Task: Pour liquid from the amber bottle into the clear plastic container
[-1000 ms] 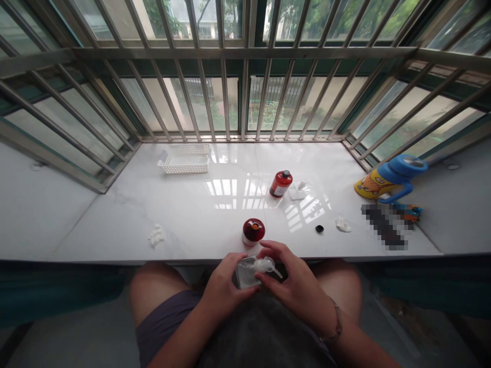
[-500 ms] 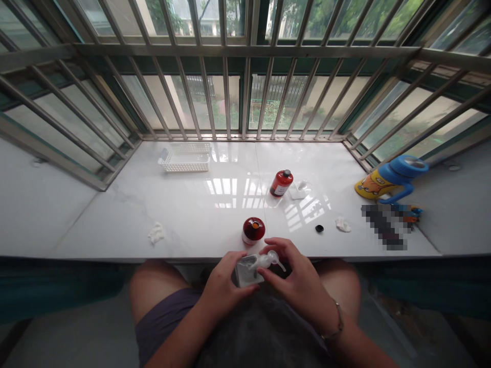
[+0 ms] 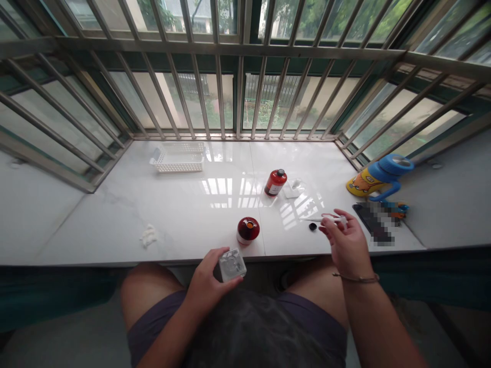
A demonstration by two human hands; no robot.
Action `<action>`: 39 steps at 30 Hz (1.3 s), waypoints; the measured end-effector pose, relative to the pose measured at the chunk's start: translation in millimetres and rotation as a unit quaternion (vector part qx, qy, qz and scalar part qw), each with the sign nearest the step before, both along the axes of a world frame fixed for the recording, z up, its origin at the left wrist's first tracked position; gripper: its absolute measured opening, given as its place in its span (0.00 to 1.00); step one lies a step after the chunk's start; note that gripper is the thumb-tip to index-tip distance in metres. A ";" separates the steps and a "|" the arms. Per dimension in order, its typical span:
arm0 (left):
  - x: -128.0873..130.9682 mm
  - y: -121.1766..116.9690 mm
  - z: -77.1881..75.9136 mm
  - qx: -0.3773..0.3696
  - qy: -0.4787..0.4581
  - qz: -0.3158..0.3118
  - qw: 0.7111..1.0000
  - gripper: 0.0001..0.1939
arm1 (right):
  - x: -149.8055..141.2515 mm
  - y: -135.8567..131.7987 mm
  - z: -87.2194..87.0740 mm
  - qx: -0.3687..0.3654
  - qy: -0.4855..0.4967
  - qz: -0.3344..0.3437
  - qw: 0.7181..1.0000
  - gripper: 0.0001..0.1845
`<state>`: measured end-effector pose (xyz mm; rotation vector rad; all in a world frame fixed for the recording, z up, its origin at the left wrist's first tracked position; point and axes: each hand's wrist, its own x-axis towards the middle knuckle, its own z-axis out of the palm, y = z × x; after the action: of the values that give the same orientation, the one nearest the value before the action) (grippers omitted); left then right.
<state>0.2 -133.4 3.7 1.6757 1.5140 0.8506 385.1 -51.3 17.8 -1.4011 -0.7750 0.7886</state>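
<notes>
The left hand (image 3: 209,278) grips one clear square container (image 3: 232,266) just off the counter's (image 3: 199,225) near edge; well apart, the right hand (image 3: 347,240) pinches one white pump (image 3: 339,220) near one black cap (image 3: 313,226). Two red bottles (image 3: 275,183) stand upright on the counter.

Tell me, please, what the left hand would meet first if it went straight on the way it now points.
Probably the open red bottle, just beyond the left hand and the clear square container it holds. Height is unclear, so the table edge may come first.
</notes>
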 end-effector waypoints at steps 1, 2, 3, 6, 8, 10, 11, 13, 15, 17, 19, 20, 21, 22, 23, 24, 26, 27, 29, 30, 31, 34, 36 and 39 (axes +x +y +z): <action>-2.5 -0.1 -1.3 0.000 0.004 0.006 1.000 0.32 | 21.2 6.0 -11.4 0.001 -0.018 -0.028 0.999 0.37; -5.1 -0.3 -2.7 -0.001 0.007 0.011 1.000 0.32 | 42.2 10.6 -23.1 -0.001 -0.040 -0.054 0.998 0.37; -7.5 -0.5 -3.9 0.000 0.011 0.016 1.000 0.32 | 61.9 13.5 -34.8 -0.009 -0.071 -0.080 0.994 0.37; -14.2 -0.8 -6.8 0.005 0.022 0.034 0.999 0.32 | 107.6 13.8 -64.8 -0.078 -0.215 -0.133 0.964 0.36; -18.2 -0.4 -7.6 0.008 0.032 0.047 0.998 0.32 | 123.3 10.2 -78.3 -0.108 -0.251 -0.144 0.951 0.36; -21.9 0.4 -7.7 0.010 0.043 0.056 0.997 0.31 | 128.6 7.1 -87.1 -0.121 -0.266 -0.145 0.945 0.35; -23.6 1.1 -7.6 0.012 0.048 0.059 0.997 0.31 | 128.6 6.4 -90.2 -0.124 -0.276 -0.144 0.942 0.34; -26.5 2.6 -7.3 0.017 0.056 0.061 0.996 0.31 | 126.4 6.8 -95.0 -0.127 -0.298 -0.137 0.936 0.33; -28.7 4.2 -7.0 0.020 0.061 0.064 0.996 0.31 | 123.8 8.6 -98.5 -0.132 -0.318 -0.131 0.930 0.31; -30.0 5.6 -6.3 0.018 0.067 0.066 0.995 0.31 | 122.0 10.4 -100.8 -0.138 -0.334 -0.126 0.924 0.30; -30.5 6.4 -5.2 0.015 0.072 0.066 0.995 0.32 | 120.8 11.1 -102.1 -0.141 -0.344 -0.123 0.920 0.30; -30.4 6.6 -4.6 0.015 0.074 0.065 0.995 0.32 | 120.4 11.0 -102.4 -0.141 -0.347 -0.121 0.919 0.30; -30.1 6.6 -4.1 0.016 0.074 0.065 0.995 0.32 | 119.9 10.8 -102.5 -0.141 -0.349 -0.118 0.919 0.30; -29.7 6.4 -3.8 0.018 0.073 0.066 0.995 0.32 | 119.4 10.3 -102.5 -0.139 -0.351 -0.116 0.919 0.31; -29.2 6.0 -3.6 0.021 0.071 0.069 0.995 0.32 | 119.0 9.8 -102.4 -0.137 -0.353 -0.115 0.918 0.31; -28.6 5.7 -3.6 0.023 0.067 0.074 0.995 0.32 | 118.6 9.2 -102.1 -0.135 -0.356 -0.114 0.918 0.31; -27.6 5.0 -3.9 0.029 0.061 0.080 0.994 0.31 | 118.0 7.8 -100.9 -0.128 -0.366 -0.114 0.915 0.32; -27.4 4.8 -4.2 0.031 0.060 0.080 0.995 0.31 | 117.6 7.0 -100.0 -0.123 -0.372 -0.115 0.913 0.31; -27.4 4.8 -4.7 0.031 0.063 0.073 0.995 0.31 | 116.7 5.0 -97.1 -0.112 -0.384 -0.119 0.909 0.30; -27.6 4.8 -5.0 0.030 0.065 0.069 0.995 0.31 | 116.2 3.8 -95.2 -0.105 -0.391 -0.125 0.906 0.30; -27.8 4.8 -5.3 0.029 0.067 0.066 0.995 0.31 | 115.5 2.6 -92.9 -0.097 -0.398 -0.133 0.903 0.28; -28.0 4.3 -6.7 0.027 0.063 0.069 0.995 0.31 | 112.1 -0.6 -84.6 -0.073 -0.416 -0.156 0.893 0.22; -27.9 3.7 -7.7 0.028 0.058 0.074 0.995 0.31 | 107.4 -1.9 -78.2 -0.057 -0.426 -0.159 0.889 0.19; -28.3 3.7 -8.2 0.027 0.060 0.070 0.995 0.31 | 93.7 -2.6 -68.4 -0.041 -0.446 -0.143 0.882 0.17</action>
<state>-28.0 -129.7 -4.4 1.7006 1.7218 0.8848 478.8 -53.9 -50.6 -1.9162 -1.1922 -0.1125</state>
